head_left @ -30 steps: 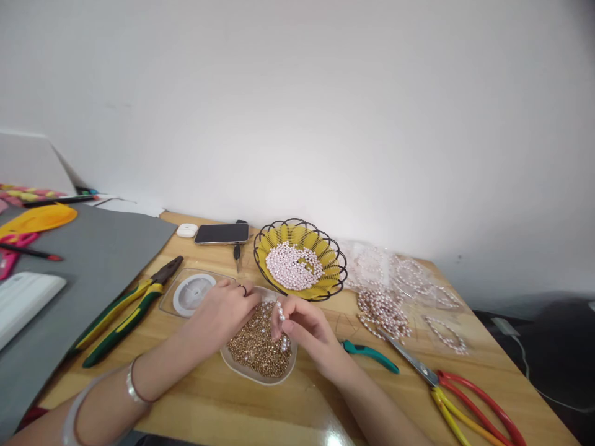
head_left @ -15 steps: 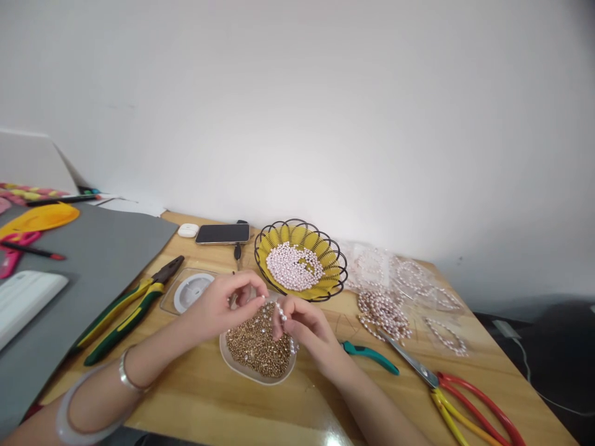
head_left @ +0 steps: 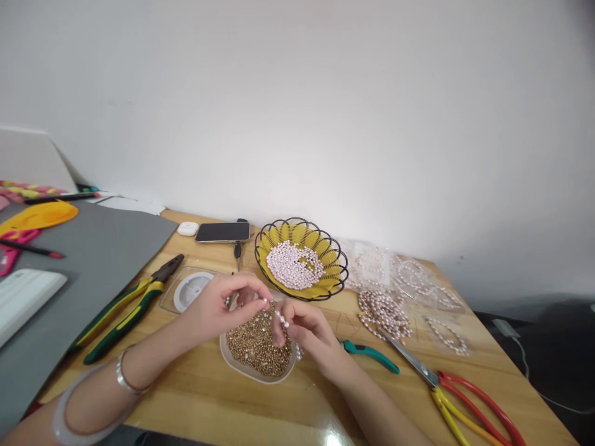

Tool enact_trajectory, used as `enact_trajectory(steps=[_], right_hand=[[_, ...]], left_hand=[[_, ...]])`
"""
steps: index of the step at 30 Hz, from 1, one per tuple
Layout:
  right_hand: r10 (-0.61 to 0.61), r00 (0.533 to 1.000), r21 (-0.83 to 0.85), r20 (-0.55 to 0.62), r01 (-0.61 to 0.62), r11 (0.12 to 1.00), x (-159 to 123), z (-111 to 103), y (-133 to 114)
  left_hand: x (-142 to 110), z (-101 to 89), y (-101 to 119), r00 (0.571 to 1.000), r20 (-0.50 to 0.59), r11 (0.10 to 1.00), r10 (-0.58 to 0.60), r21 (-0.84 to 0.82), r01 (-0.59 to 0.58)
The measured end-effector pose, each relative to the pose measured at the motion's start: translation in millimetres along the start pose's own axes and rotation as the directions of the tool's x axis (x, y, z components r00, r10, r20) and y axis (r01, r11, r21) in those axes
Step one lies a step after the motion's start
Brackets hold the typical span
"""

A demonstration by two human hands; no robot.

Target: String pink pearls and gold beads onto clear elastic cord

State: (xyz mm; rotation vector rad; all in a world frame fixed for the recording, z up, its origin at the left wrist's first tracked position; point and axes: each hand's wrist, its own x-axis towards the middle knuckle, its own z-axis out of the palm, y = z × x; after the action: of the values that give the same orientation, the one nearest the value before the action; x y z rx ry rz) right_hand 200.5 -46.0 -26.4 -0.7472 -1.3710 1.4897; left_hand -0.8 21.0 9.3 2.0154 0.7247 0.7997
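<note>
Between thumb and index finger, my left hand (head_left: 227, 310) pinches a small pearl bead (head_left: 265, 301). A short strand of pearl beads (head_left: 282, 320) is gripped by the closed fingers of my right hand (head_left: 309, 331); part of it hangs below, behind that hand. Both hands hover over the rear part of a pale tray (head_left: 237, 370) filled with small gold beads (head_left: 258, 347), a few clear stones among them. Just behind stands a yellow basket (head_left: 332, 282) with a black wire rim, holding pinkish pearl beads (head_left: 292, 266).
Green-yellow pliers (head_left: 134, 303) and a spool (head_left: 188, 291) lie left, a phone (head_left: 223, 232) behind. On the right are a teal-handled tool (head_left: 372, 355), scissors (head_left: 432, 378), a heap of bead strands (head_left: 383, 313) and bagged bracelets (head_left: 413, 275). A grey mat (head_left: 106, 248) covers the left side.
My left hand has lifted from the gold beads with a pearl bead in its fingertips and moved toward the strand. My right hand stays nearly in place, the strand turned slightly.
</note>
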Motion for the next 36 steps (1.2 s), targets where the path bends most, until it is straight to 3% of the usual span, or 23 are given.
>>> enact_trajectory(steps=[11, 18, 22, 29, 33, 36], right_hand=[[0.032, 0.999, -0.005, -0.007, -0.032, 0.999, 1.0, -0.5, 2.9], [0.017, 1.000, 0.013, -0.008, -0.017, 1.000, 0.3, -1.9, 5.3], [0.014, 1.000, 0.008, -0.015, -0.014, 1.000, 0.1, -2.4, 5.4], [-0.002, 1.000, -0.021, -0.020, 0.002, 1.000, -1.4, -1.5, 4.6], [-0.041, 0.997, -0.005, -0.066, 0.041, 0.999, -1.1, 0.1, 3.1], [-0.089, 0.992, 0.006, -0.095, 0.089, 0.996, -0.3, -0.3, 3.6]], left_hand=[[-0.4, 0.8, -1.8, 0.999, 0.006, 0.999, 0.040, 0.025, -0.040], [-0.3, 1.3, -8.3, 0.982, -0.004, 0.979, 0.187, 0.080, -0.186], [0.3, 2.7, -8.7, 0.970, 0.042, 0.965, 0.241, 0.095, -0.244], [-0.2, -2.5, -7.2, 0.985, 0.070, 0.987, 0.157, 0.033, -0.160], [1.9, -6.0, -14.9, 0.997, 0.044, 0.970, 0.061, 0.232, -0.070], [2.8, -2.3, -29.7, 0.988, 0.122, 0.848, 0.090, 0.511, -0.140]])
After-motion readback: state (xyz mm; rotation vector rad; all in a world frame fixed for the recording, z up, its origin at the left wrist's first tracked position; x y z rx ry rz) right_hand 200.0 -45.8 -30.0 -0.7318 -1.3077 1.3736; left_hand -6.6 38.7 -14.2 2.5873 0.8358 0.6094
